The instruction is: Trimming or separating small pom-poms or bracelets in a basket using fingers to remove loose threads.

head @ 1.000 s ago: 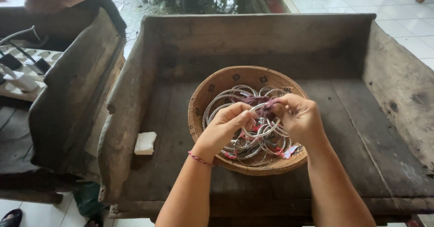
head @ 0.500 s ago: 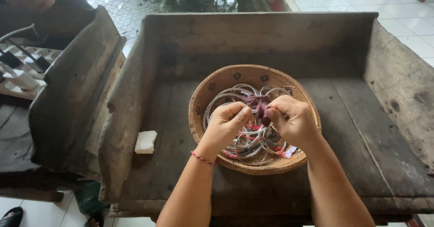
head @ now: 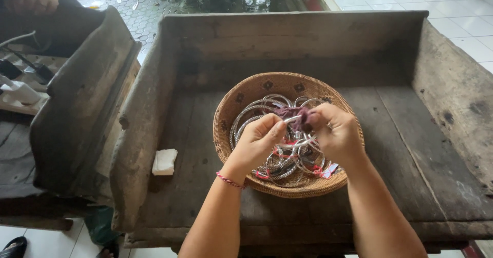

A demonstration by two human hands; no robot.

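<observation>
Both hands (head: 298,134) barely shifted, pinching purple cloth (head: 299,115) over basket (head: 241,96); trough walls (head: 287,32) well apart

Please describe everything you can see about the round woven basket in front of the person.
The woven basket is round and shallow, made of tan plant fibre as it looks, with small dark motifs along its inner rim. It sits flat on the floor of an old wooden tray, near the middle. Inside lies a heap of silver metal bangles, some with red thread. The left hand and the right hand are over it, working on a bangle with a purplish tuft. Whether the hands touch the basket itself cannot be told.
</observation>
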